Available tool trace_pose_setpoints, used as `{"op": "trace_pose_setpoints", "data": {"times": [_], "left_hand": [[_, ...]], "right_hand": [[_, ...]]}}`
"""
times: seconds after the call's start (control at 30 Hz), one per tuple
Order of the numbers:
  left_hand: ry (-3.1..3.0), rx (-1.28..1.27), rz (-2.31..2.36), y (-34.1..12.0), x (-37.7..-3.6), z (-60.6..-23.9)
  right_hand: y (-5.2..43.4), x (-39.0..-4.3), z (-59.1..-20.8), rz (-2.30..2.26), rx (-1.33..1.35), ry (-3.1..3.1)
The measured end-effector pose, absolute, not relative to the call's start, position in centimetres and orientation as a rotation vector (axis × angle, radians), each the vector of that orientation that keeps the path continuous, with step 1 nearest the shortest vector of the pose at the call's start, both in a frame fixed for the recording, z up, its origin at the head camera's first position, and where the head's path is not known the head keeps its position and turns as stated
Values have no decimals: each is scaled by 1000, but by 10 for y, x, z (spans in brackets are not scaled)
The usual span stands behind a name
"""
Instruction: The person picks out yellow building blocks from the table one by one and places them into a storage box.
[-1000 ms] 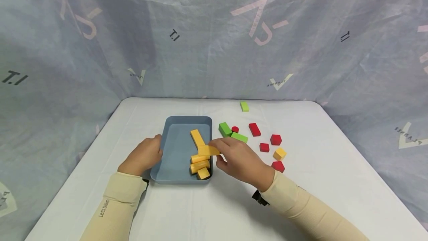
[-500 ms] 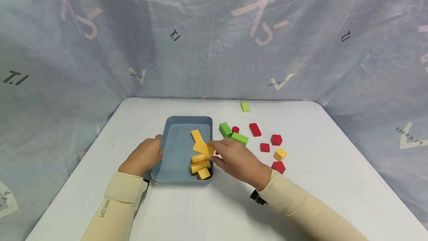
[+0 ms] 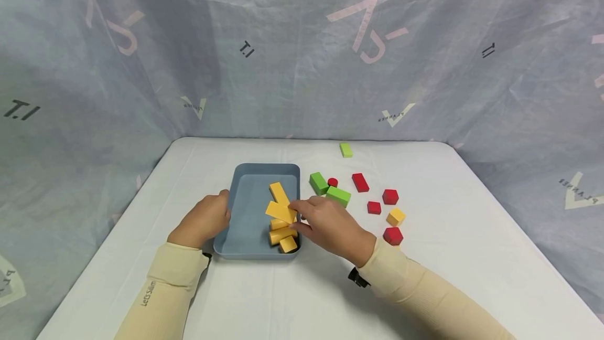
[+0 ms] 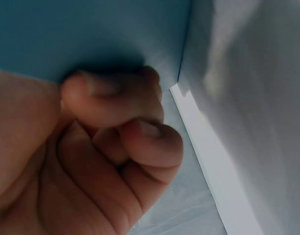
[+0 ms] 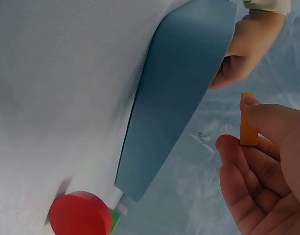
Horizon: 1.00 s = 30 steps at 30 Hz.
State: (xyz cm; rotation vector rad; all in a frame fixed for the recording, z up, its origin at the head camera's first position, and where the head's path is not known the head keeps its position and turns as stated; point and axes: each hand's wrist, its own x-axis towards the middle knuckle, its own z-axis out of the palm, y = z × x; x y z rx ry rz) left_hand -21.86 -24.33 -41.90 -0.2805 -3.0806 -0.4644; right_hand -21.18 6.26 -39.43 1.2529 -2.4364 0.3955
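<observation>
A blue tray (image 3: pixel 245 209) lies on the white table. My left hand (image 3: pixel 222 213) grips its left rim, and in the left wrist view the curled fingers (image 4: pixel 115 117) press against the tray wall (image 4: pixel 91 34). My right hand (image 3: pixel 298 215) pinches a flat yellow block (image 3: pixel 279 211), tilted, just above the yellow blocks in the tray's right half. Those include a long yellow block (image 3: pixel 277 191) and two short ones (image 3: pixel 282 235). In the right wrist view the pinched block (image 5: pixel 248 128) sits between thumb and fingertip, beside the tray (image 5: pixel 179 98).
To the right of the tray lie green blocks (image 3: pixel 318 182) (image 3: pixel 338 195), a red cylinder (image 3: pixel 332 182), several red blocks (image 3: pixel 360 182) and a yellow block (image 3: pixel 395 217). Another green block (image 3: pixel 346 149) lies at the back. Grey printed cloth walls the table on three sides.
My right hand has carried the yellow block leftward from the tray's right rim to over the blocks inside, tilting it. The left hand has stayed on the rim.
</observation>
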Motion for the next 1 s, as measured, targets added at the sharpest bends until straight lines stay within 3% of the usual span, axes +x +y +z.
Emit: {"op": "trace_pose_setpoints", "data": {"times": [1.0], "left_hand": [[-3071, -296, -481, -246, -221, -420]], "right_hand": [[42, -227, -405, 230, 1029, -2503]]}}
